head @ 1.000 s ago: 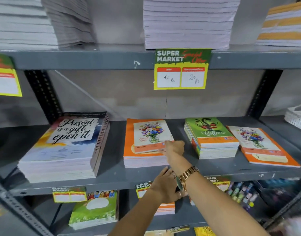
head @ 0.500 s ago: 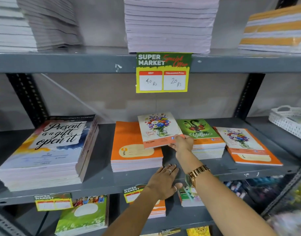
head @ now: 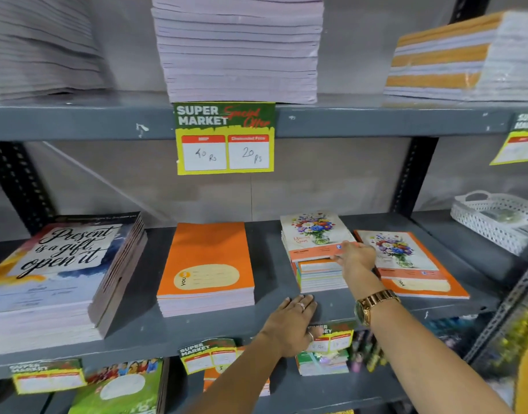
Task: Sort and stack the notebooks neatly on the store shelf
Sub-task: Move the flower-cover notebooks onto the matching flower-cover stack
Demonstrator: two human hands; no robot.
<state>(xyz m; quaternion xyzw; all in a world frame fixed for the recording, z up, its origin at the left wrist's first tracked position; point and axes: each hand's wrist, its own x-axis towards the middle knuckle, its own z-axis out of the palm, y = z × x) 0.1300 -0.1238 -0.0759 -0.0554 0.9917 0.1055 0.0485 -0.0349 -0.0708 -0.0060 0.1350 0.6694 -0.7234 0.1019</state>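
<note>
A flower-cover notebook [head: 313, 234] is held at its near right corner by the right hand [head: 356, 258] and lies on top of a small stack [head: 321, 276] on the grey middle shelf [head: 137, 333]. The left hand [head: 289, 327] is laid flat, palm down, on the shelf's front edge. An orange-cover stack [head: 206, 267] is seen to the left, and another flower-cover notebook [head: 403, 258] on an orange one just beside to the right. A yellow price tag [head: 225, 138] is fixed to the shelf above.
</note>
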